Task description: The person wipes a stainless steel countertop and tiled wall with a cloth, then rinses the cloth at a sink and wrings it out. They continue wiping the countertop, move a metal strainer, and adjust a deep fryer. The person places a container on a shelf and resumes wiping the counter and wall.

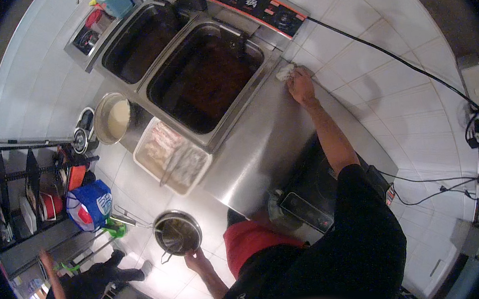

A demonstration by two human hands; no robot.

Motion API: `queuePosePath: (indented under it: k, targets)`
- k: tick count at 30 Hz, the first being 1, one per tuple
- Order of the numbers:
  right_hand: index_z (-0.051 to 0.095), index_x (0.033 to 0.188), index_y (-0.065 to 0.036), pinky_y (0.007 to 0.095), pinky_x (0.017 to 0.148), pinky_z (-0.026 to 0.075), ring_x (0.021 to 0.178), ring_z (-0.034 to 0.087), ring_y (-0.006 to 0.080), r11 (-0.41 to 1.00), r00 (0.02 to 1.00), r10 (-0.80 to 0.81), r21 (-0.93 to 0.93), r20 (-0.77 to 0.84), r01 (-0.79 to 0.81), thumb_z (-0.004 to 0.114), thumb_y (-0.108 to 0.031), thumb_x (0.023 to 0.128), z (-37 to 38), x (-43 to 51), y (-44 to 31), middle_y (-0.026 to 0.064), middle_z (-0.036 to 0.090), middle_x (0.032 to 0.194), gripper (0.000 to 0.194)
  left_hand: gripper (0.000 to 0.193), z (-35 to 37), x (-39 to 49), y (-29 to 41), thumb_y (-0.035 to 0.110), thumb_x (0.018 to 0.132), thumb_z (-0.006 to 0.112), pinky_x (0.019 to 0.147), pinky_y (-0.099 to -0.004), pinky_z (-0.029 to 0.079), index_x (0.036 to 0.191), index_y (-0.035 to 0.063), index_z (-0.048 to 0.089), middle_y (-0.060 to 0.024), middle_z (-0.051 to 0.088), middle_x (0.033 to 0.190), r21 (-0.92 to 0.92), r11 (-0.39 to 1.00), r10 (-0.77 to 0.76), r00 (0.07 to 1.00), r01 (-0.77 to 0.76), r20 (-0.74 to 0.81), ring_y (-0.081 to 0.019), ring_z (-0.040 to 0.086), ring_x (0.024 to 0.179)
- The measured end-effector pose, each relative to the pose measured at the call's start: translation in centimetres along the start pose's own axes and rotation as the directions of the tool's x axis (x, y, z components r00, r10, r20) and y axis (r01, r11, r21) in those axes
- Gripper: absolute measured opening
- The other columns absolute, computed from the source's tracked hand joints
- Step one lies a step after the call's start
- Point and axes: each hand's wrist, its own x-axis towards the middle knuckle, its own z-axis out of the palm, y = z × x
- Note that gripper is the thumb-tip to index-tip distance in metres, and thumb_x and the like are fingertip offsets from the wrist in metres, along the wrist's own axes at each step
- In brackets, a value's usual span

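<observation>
My left hand (199,263) grips the near side of a round metal pot (178,236), held out over the floor. A wire strainer (143,221) lies across the pot, its handle sticking out to the left. The pot seems to hold dark liquid; its depth is hidden. On the stainless steel counter (259,135), my right hand (302,87) presses a crumpled white cloth or paper wad (286,73) near the tiled wall. Just left of that hand is the larger basin (210,79) of an electric deep fryer, with dark liquid inside.
A second fryer basin (141,47) adjoins the larger one. Before the fryer stand a white plastic tub (149,168) of pale food and a metal pot (113,118) of pale yellow mixture. A phone (307,212) lies beside a black cooktop (310,177). Another person (85,291) stands lower left.
</observation>
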Motion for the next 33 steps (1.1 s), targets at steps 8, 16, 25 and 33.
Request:
queuePosePath:
  k: [8, 16, 25, 33]
  targets:
    - [0.068, 0.112, -0.001, 0.045, 0.097, 0.047, 0.115, 0.061, 0.0338, 0.657, 0.721, 0.692, 0.39, 0.027, -0.645, 0.058, -0.044, 0.093, -7.9, -9.5, 2.2, 0.0213, 0.067, 0.116, 0.048, 0.015, 0.8, -0.1, -0.9, 0.006, 0.085, 0.072, 0.073, -0.039, 0.051, 0.095, -0.0043, 0.069, -0.0165, 0.066, 0.089, -0.081, 0.996, 0.044, 0.999, -0.046, -0.029, -0.0284, 0.063, 0.081]
    - [0.058, 0.133, -0.006, 0.0626, 0.11, 0.028, 0.134, 0.034, 0.0531, 0.689, 0.667, 0.723, -0.108, 0.178, -0.717, 0.042, -0.048, 0.1, -0.8, -0.8, -2.7, 0.0275, 0.043, 0.144, 0.056, 0.016, 0.3, 0.0, -1.3, 0.009, 0.085, 0.073, 0.07, -0.0404, 0.05, 0.094, -0.0031, 0.068, -0.0155, 0.067, 0.086, 0.035, 0.994, 0.099, 0.995, -0.1, 0.016, -0.029, 0.064, 0.08]
    - [0.068, 0.091, -0.001, 0.0459, 0.095, 0.049, 0.116, 0.058, 0.036, 0.972, 0.984, 0.012, 0.234, -0.175, 0.029, 0.058, -0.021, 0.091, 1.1, -0.5, -5.3, 0.0195, 0.061, 0.123, 0.022, 0.015, 2.4, 0.5, -4.6, 0.008, 0.084, 0.073, 0.07, -0.0409, 0.05, 0.093, -0.0032, 0.067, -0.016, 0.066, 0.084, -0.594, 0.79, -0.194, 0.981, 0.152, -0.007, -0.0302, 0.063, 0.078]
    - [0.066, 0.088, -0.001, 0.0429, 0.093, 0.051, 0.106, 0.063, 0.0352, 0.741, 0.984, 0.159, 0.649, 0.08, -0.173, 0.068, -0.008, 0.081, -4.4, -6.8, -4.5, 0.018, 0.065, 0.113, 0.01, 0.016, 1.9, 0.2, -3.2, 0.004, 0.08, 0.076, 0.067, -0.0409, 0.05, 0.093, -0.0002, 0.068, -0.0158, 0.065, 0.082, -0.009, 0.991, 0.131, 0.991, -0.131, -0.026, -0.03, 0.063, 0.075]
